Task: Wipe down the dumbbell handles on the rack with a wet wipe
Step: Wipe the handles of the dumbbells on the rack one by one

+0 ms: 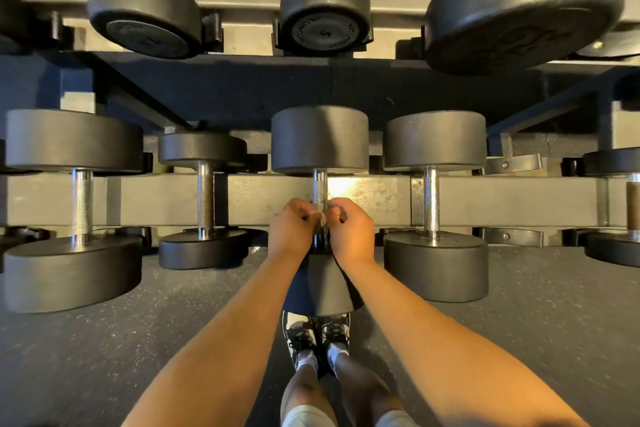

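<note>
White-ish wipe: small crumpled scrap, wrapped against the near part of the handle, between both hands.
L hand: fingers curled, pinching the wipe's left end; knuckles up, just left of the bar.
R hand: fingers curled, pinching the right end; mirrors the L, nearly touching it.
Handle: knurled chrome, far part bare, near part hidden by hands + wipe.
Dumbbell: black, mid lower tier, handle running away from the person; near head shows between the forearms.
Neighbours: bigger dumbbell on the right, small one on the left, both just beside, not touching.
Rack: grey beam under the handles, black cradles at the ends.
Upper tier: three black heads, middle one marked 5.
Floor: dark speckled rubber.
Shoes: black/white, below the near head.
</note>
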The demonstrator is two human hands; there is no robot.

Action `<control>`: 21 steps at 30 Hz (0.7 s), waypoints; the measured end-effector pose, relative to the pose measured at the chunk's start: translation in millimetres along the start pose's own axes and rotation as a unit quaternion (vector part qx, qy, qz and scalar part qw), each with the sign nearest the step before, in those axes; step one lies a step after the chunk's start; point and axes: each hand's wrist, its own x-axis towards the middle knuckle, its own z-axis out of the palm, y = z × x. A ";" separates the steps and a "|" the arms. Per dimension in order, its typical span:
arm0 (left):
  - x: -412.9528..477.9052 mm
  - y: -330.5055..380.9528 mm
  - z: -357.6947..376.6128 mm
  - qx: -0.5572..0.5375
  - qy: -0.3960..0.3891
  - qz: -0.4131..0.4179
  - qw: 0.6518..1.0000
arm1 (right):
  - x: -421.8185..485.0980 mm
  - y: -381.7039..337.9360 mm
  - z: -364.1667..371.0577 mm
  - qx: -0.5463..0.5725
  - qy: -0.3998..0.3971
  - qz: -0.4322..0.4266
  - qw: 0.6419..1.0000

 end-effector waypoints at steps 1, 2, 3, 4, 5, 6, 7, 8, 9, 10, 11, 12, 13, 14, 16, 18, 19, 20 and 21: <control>-0.5 -5.1 1.0 0.012 -0.011 -0.021 1.000 | -0.2 0.9 0.1 -0.008 -0.006 0.004 1.000; -0.2 -8.0 0.7 0.028 -0.024 -0.039 0.999 | 0.2 1.6 0.2 -0.021 -0.015 0.005 1.000; 2.0 -9.9 -0.2 0.053 -0.042 -0.053 0.996 | 0.5 1.7 0.3 -0.034 -0.025 0.009 0.999; 1.4 -9.1 -2.3 0.082 -0.063 -0.064 0.993 | 0.2 1.2 -0.9 -0.045 -0.035 0.016 0.998; 0.0 -8.3 -3.8 0.102 -0.076 -0.070 0.989 | -0.2 0.8 -2.4 -0.050 -0.047 0.026 0.997; -3.6 -6.1 -5.0 0.106 -0.082 -0.075 0.988 | -1.7 -0.4 -5.0 -0.052 -0.060 0.038 0.996; -9.0 -4.1 -5.3 0.099 -0.078 -0.075 0.989 | -3.9 -3.0 -8.2 -0.051 -0.076 0.055 0.994; -16.2 -1.1 -6.2 0.080 -0.069 -0.075 0.992 | -6.4 -6.4 -12.3 -0.046 -0.091 0.074 0.992; -24.4 2.4 -7.4 0.053 -0.059 -0.072 0.994 | -9.6 -11.4 -18.0 -0.036 -0.101 0.089 0.990; -34.5 9.1 -9.1 0.025 -0.055 -0.066 0.996 | -13.2 -18.1 -25.3 -0.019 -0.105 0.098 0.989; -43.7 16.5 -11.5 -0.001 -0.055 -0.058 0.997 | -16.6 -26.5 -33.6 -0.001 -0.107 0.098 0.989; -52.7 26.0 -16.0 -0.031 -0.053 -0.050 0.997 | -19.6 -36.0 -42.8 0.014 -0.106 0.090 0.990; -59.8 35.3 -21.3 -0.057 -0.048 -0.044 0.996 | -22.9 -46.9 -52.6 0.024 -0.106 0.082 0.991; -67.1 47.2 -27.9 -0.079 -0.042 -0.037 0.995 | -27.0 -60.0 -64.1 0.034 -0.106 0.076 0.991; -78.1 70.3 -40.7 -0.075 -0.037 0.003 0.997 | -33.7 -86.1 -84.1 0.055 -0.102 0.085 0.990; -89.6 92.2 -51.6 -0.055 -0.052 0.049 0.996 | -39.6 -110.5 -105.0 0.069 -0.091 0.085 0.990; -97.6 106.5 -58.8 -0.054 -0.060 0.062 0.995 | -42.3 -123.3 -116.0 0.065 -0.086 0.076 0.991; -103.7 120.0 -64.1 -0.055 -0.062 0.079 0.993 | -44.9 -136.6 -127.9 0.062 -0.082 0.066 0.993; -108.3 131.7 -68.0 -0.055 -0.060 0.092 0.992 | -46.7 -146.9 -138.6 0.063 -0.074 0.060 0.994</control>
